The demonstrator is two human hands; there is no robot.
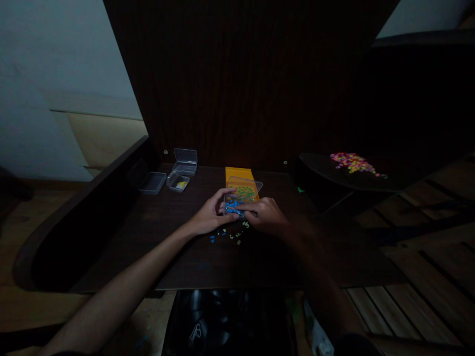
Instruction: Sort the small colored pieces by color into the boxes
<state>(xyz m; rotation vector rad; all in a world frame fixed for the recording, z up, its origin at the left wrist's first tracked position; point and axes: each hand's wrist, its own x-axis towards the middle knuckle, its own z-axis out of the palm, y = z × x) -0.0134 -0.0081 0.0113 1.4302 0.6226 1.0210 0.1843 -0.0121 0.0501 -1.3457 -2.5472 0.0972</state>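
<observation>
Left hand: it is curled around the left side of the box, thumb at the near side and fingers toward the far side, so it grips the box.
Right hand: its fingers reach into the box from the right, among the blue pieces; whether they pinch one piece or only press, I cannot tell (the light is quite dim).
Box: it is between the two hands, at the middle of the table, with the blue pieces inside.
Lid: clear, raised at the far side of the box; green pieces show through or behind it, I cannot say which.
Yellow sheet: it lies at the far side, partly hidden by the lid.
Loose pieces: pale and blue ones, scattered on the table just near of the hands.
Far left: three other clear cases, one with yellow pieces.
Far right: a heap of colourful beads on a shelf.
Spill risk: if the left hand loosens while the right one pushes, the box could tip and pour out its content.
Mixing risk: a sleeve or wrist could sweep the loose pieces together, or over the near edge.
</observation>
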